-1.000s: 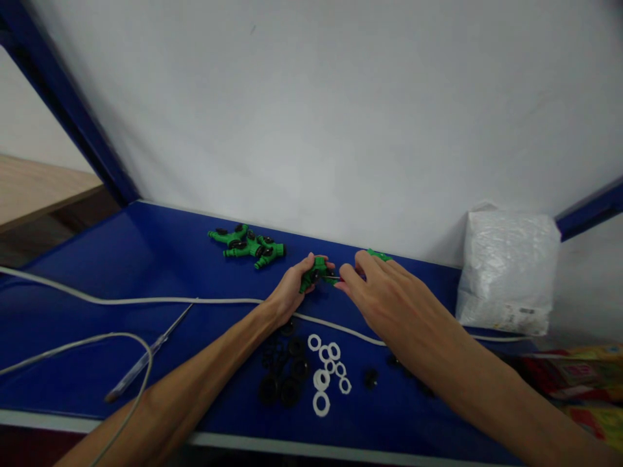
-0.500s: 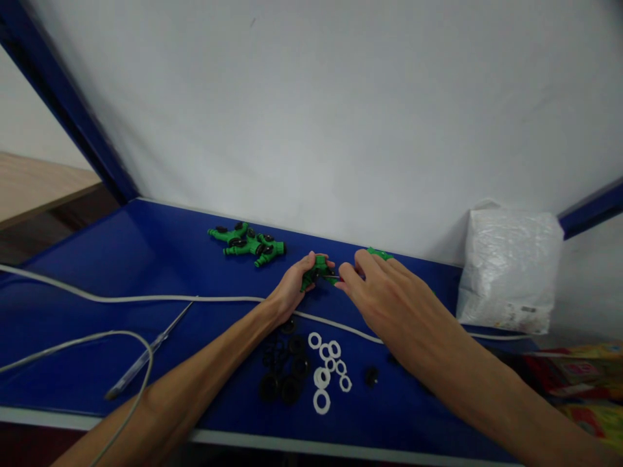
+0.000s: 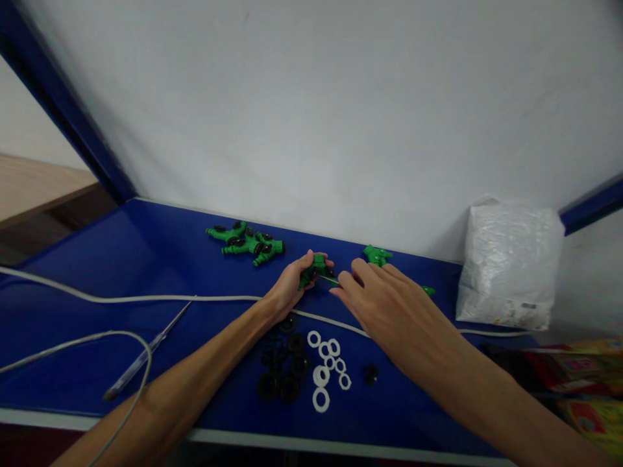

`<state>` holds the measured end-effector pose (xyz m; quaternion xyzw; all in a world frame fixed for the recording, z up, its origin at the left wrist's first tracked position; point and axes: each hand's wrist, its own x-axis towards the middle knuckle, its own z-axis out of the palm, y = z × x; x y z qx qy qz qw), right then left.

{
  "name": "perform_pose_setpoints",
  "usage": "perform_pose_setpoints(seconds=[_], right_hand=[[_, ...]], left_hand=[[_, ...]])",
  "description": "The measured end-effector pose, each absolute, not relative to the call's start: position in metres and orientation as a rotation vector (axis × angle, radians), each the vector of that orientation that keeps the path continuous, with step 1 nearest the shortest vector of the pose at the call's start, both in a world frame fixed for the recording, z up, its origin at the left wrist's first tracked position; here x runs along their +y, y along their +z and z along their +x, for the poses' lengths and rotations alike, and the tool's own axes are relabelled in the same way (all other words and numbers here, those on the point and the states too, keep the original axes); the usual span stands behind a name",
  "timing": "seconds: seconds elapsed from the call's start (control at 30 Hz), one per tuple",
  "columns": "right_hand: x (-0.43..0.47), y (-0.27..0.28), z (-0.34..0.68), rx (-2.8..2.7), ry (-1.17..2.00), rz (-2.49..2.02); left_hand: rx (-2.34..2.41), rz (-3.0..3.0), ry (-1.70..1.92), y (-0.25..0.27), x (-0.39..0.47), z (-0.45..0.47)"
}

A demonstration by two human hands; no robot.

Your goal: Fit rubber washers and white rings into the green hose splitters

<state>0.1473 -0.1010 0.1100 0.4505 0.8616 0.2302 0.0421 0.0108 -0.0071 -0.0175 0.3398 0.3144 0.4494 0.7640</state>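
My left hand (image 3: pixel 293 279) is closed around a green hose splitter (image 3: pixel 318 262) with black parts, held just above the blue table. My right hand (image 3: pixel 374 288) grips a screwdriver, its handle hidden in the fingers. The thin metal shaft of the screwdriver (image 3: pixel 329 279) points left, with its tip at the splitter; whether it sits in a screw is too small to tell. Below the hands lie several white rings (image 3: pixel 321 375) and several black rings (image 3: pixel 289 388). A small black part (image 3: pixel 370 373) lies right of the white rings.
Assembled green splitters (image 3: pixel 248 244) lie at the back left, and more green pieces (image 3: pixel 376 254) behind my right hand. A clear-handled screwdriver (image 3: pixel 141 360) rests at left. A white cable (image 3: pixel 160 299) crosses the table (image 3: pixel 146 240). A plastic-wrapped package (image 3: pixel 511 266) stands at right.
My right hand has shifted slightly right and down, and the screwdriver shaft now slants more. The green pieces behind it show more. My left hand still holds the splitter in nearly the same place.
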Motion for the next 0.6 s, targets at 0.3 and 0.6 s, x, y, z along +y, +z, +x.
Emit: perform_pose_setpoints(seconds=[0.3, 0.6], right_hand=[[-0.11, 0.109, 0.145, 2.653, 0.673, 1.446], [-0.111, 0.129, 0.123, 2.637, 0.557, 1.315]], left_hand=[[0.643, 0.718, 0.909, -0.012, -0.005, 0.006], [0.639, 0.646, 0.768, 0.007, -0.008, 0.002]])
